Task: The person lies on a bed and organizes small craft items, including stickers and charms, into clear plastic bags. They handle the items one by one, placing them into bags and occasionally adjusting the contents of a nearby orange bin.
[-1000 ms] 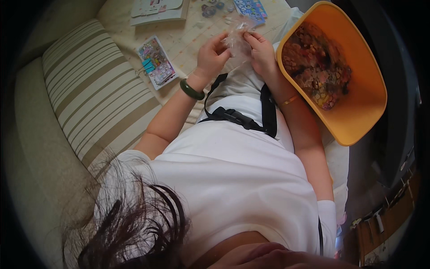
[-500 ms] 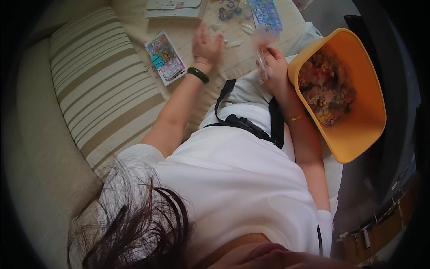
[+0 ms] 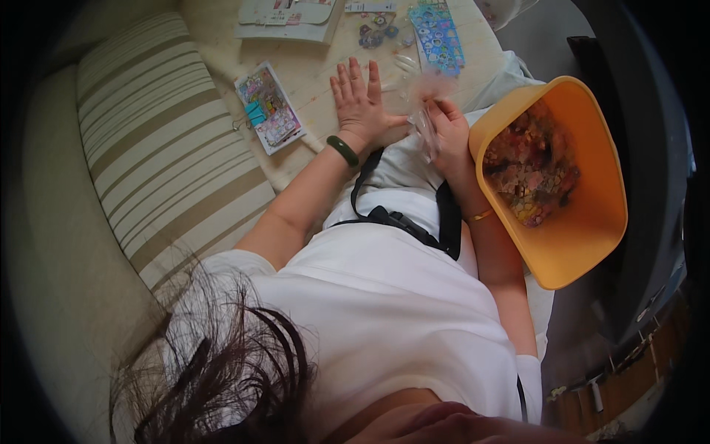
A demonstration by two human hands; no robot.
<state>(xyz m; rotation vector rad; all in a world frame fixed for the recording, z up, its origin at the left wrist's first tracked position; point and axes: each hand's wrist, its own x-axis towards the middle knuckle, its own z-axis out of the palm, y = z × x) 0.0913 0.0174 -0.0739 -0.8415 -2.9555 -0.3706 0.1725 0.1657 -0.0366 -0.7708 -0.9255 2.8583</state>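
Observation:
My left hand (image 3: 360, 109) lies palm down on the pale cloth-covered surface (image 3: 310, 74), fingers spread, nothing in its grasp. Its thumb points toward my right hand (image 3: 448, 137), which pinches a crumpled clear plastic bag (image 3: 423, 122) with a pinkish tint. Just beyond the bag is a clear, shiny piece (image 3: 405, 65). Left of my left hand sits a stack of colourful sticker sheets (image 3: 277, 127) held by a teal binder clip (image 3: 255, 113). What the bag contains, if anything, is too blurred to tell.
A yellow bin (image 3: 580, 237) with many small colourful pieces (image 3: 534, 166) inside stands by my right forearm. Farther back are a white box (image 3: 285, 29), small dark-purple pieces (image 3: 373, 33) and a blue sticker sheet (image 3: 438, 37). A striped cushion (image 3: 163, 148) is at left.
My left hand has come nearer the bag and now rests flat with fingers spread. A small white piece beside it is no longer visible. The right hand keeps its grip; the whole view has shifted slightly.

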